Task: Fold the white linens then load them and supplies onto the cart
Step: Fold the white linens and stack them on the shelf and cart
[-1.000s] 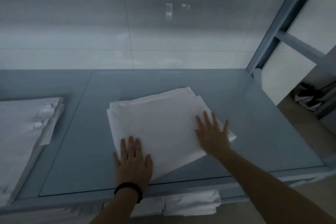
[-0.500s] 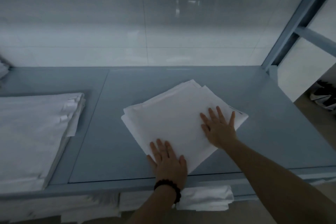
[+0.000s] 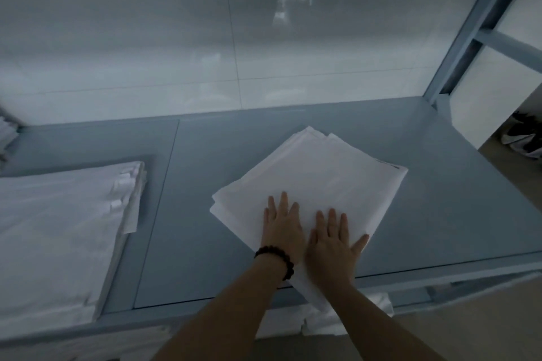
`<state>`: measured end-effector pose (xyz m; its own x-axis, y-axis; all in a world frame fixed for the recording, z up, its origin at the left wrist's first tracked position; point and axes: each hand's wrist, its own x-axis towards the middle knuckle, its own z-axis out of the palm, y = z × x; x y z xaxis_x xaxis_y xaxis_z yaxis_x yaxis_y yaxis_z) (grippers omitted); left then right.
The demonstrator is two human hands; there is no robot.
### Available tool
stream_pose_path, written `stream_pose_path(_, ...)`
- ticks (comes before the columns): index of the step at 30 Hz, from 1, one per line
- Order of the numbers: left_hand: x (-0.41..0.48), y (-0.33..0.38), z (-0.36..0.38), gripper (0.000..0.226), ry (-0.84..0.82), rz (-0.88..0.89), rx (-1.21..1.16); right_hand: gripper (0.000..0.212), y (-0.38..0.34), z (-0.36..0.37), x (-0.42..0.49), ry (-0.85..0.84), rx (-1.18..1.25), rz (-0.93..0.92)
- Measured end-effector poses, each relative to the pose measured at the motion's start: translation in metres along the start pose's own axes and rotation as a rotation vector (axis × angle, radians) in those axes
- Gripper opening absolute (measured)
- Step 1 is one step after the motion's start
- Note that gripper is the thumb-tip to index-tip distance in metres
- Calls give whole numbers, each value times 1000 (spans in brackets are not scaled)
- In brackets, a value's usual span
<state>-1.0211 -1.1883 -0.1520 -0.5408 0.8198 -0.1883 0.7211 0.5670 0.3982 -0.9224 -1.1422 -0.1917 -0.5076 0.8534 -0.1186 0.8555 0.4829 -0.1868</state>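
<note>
A folded white linen (image 3: 319, 182) lies turned like a diamond on the blue-grey shelf top (image 3: 205, 237), its near corner hanging over the front edge. My left hand (image 3: 281, 228), with a dark bead bracelet on the wrist, lies flat on the linen's near part with straight fingers. My right hand (image 3: 333, 243) presses flat right beside it, thumb spread to the right. Neither hand grips the cloth.
A larger stack of white linens (image 3: 58, 237) lies at the left of the shelf top. More folded white cloth (image 3: 293, 322) sits on the shelf below. A tiled wall rises behind. A blue metal upright (image 3: 469, 29) stands at the right, with dark shoes (image 3: 525, 138) on the floor beyond.
The linen has turned counter-clockwise and slid toward the front edge. My right hand has moved left and nearer, so both hands now lie side by side on the near corner.
</note>
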Motion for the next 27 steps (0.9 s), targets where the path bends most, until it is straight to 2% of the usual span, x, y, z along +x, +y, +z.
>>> stream_pose_path(3, 6, -6, 25, 55, 8, 43, 152, 57, 1, 5, 0, 20, -28, -5)
stream_pose_path(6, 2, -20, 37, 59, 48, -37, 233, 57, 0, 5, 0, 27, -18, 2)
stream_pose_path(14, 41, -76, 23, 84, 83, -237, 233, 52, -1, 7, 1, 88, 32, 8)
stream_pose_path(20, 57, -106, -1, 74, 112, -284, 218, 53, -1, 6, 0, 80, 27, 15)
stream_pose_path(23, 53, -98, -8, 72, 130, -345, 242, 53, -2, 5, 0, 76, 37, 22)
stream_pose_path(27, 24, -38, 24, 65, 187, -144, 158, 53, -2, 4, -1, 64, 36, 19)
